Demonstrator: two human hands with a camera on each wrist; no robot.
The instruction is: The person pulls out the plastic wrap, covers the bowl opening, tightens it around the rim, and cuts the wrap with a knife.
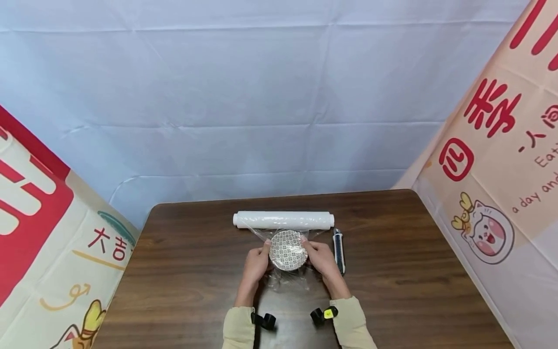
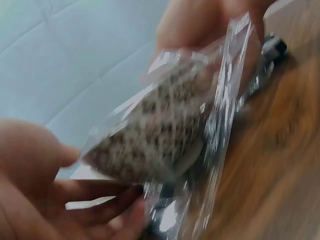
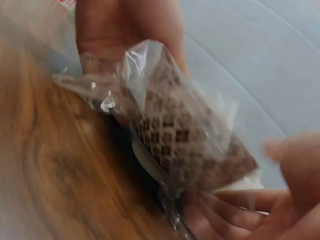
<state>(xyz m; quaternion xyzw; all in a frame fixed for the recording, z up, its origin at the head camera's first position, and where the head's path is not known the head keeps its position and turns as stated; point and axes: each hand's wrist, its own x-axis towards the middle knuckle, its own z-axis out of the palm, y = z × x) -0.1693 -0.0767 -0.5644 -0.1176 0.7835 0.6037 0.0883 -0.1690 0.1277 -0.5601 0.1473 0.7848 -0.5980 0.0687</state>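
A round bowl with a dark lattice pattern (image 1: 288,250) is covered in clear plastic wrap (image 2: 230,85), whose loose folds hang around it. My left hand (image 1: 255,264) holds the bowl's left side, thumb by the rim and fingers reaching underneath. On the opposite side my right hand (image 1: 323,259) grips it the same way. Behind the bowl lies a white roll of plastic wrap (image 1: 283,220), and film stretches near its front edge. In both wrist views the bowl is tilted in the picture and blurred; film hides part of its surface.
A utility knife (image 1: 338,252) lies just right of my right hand on the brown wooden table (image 1: 183,271). A pale cloth backdrop (image 1: 218,97) hangs behind, with printed banners at both sides. Black wrist cameras are strapped over both sleeves.
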